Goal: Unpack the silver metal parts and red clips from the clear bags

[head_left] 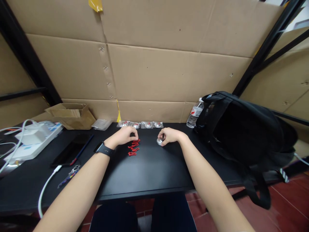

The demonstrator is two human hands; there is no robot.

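At a black desk (149, 175) backed by cardboard panels (154, 75), a person is working with 2 bare hands. At far left, a white power strip (29, 151) is sitting near an open cardboard box (78, 120); in front, a white cable (44, 190) is running to a dark tablet (72, 149). The left hand (126, 134), below a black watch (105, 149) and sleeveless forearm, is hovering at a column of red cords (134, 149), thumb and fingertips narrowing over the farthest; from where I am standing, I cannot tell whether they are pinching it. Behind, 4 clear packets (147, 125) are lining the back edge. The right hand (170, 134) is holding a silver disc (159, 141) between thumb and fingers, low over the desktop. Farther right, a water bottle (194, 114) is standing beside a black backpack (246, 135).
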